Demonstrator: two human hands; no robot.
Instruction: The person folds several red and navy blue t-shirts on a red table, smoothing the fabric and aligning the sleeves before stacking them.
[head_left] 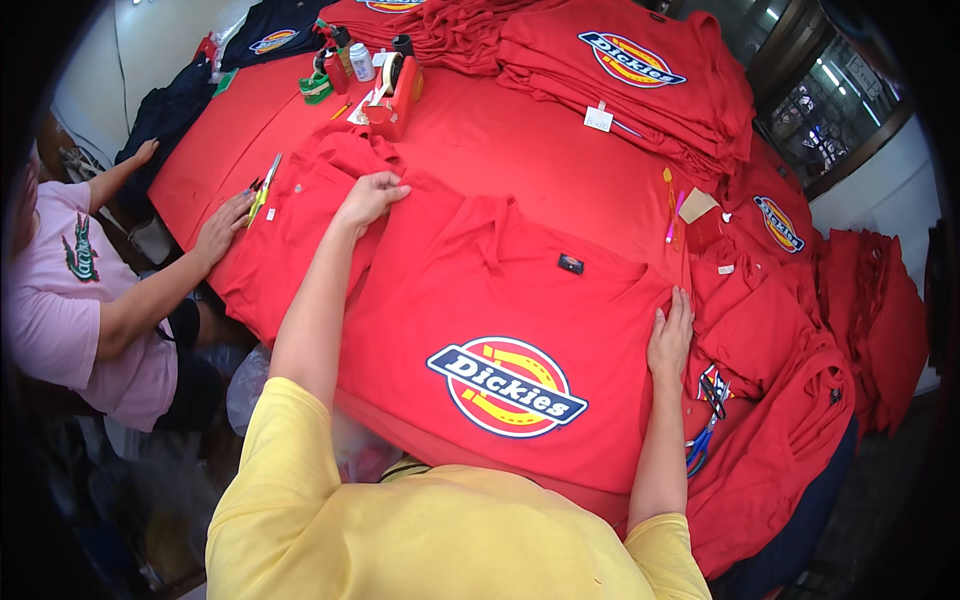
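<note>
Shirt (520, 308) lies face up, right side squared, left side loose

Clock positions are taken from the middle of the red shirt, which sits at the centre, collar toward twelve and hem at six. At nine o'clock a co-worker (60, 330) in pink sits beside the table (462, 125); yellow scissors (259, 203) lie at ten. Between ten and eleven, the left hand (372, 198) has its fingers bent over the cloth, apparently pinching it; its thumb's hold is unclear. At eleven stands a tape dispenser (395, 103).

The shirt is spread fairly smooth, its badge and neck label showing. No right sleeve shows, so that side looks tucked under, while the left remains unfolded. A stack (640, 90) of layered shirts at one o'clock seems finished. At three, the right hand (671, 335) rests open along the shirt's edge, not gripping. Blue scissors (702, 442) and rumpled shirts (770, 460) at four look unsorted.
</note>
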